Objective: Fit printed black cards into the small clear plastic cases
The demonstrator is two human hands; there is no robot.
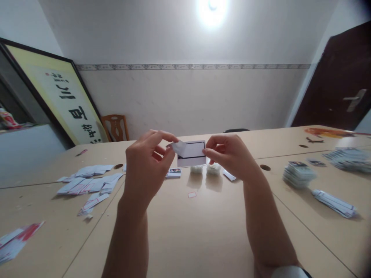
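Both hands are raised above the wooden table (203, 231) and hold one small white card (191, 153) with a dark band across it. My left hand (147, 170) pinches the card's left corner, where a white flap is bent up. My right hand (230, 156) pinches the card's right edge between thumb and fingers. Below the card, two small white lumps (205, 169) sit on the table, and a tiny white sticker (191, 195) lies nearer me.
Loose white cards (89, 183) are scattered at the left, with more at the near left edge (14, 239). Stacks of cards (298, 173) and a fanned pile (334, 202) lie at the right. A framed calligraphy panel (60, 96), a wooden chair (116, 127) and a dark door (339, 85) stand behind.
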